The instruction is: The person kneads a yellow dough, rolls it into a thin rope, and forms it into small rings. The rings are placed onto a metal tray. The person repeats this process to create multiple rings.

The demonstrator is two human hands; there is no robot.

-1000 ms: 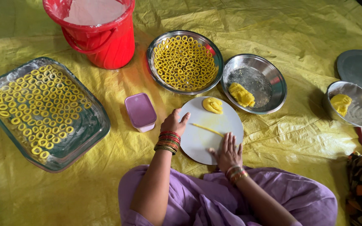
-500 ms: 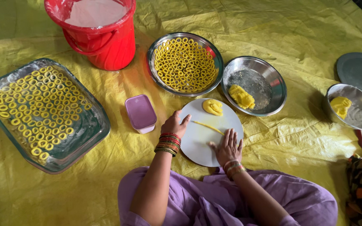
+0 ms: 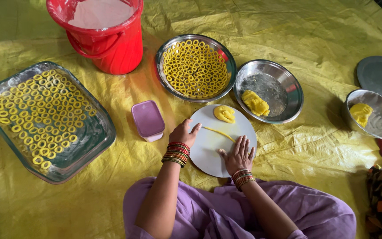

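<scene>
A white round plate [image 3: 208,150] lies on the yellow sheet in front of me. On it are a lump of yellow dough [image 3: 224,113] and a thin rolled dough strand [image 3: 217,131]. My left hand [image 3: 185,133] rests at the plate's left edge, fingers curled, its fingertips at the strand's left end. My right hand [image 3: 238,154] lies flat on the plate with fingers spread, pressing on the strand's right end. Both wrists wear bangles.
A steel bowl [image 3: 171,84] full of yellow dough rings and a steel dish [image 3: 284,84] with dough sit beyond the plate. A glass tray [image 3: 98,137] of rings lies left, a purple lidded box [image 3: 147,120] beside it. A red bucket [image 3: 111,48] stands behind; further steel dishes [image 3: 376,124] right.
The right hand has slid slightly along the strand on the plate; the strand looks a little longer. The left hand stays at the plate's left edge.
</scene>
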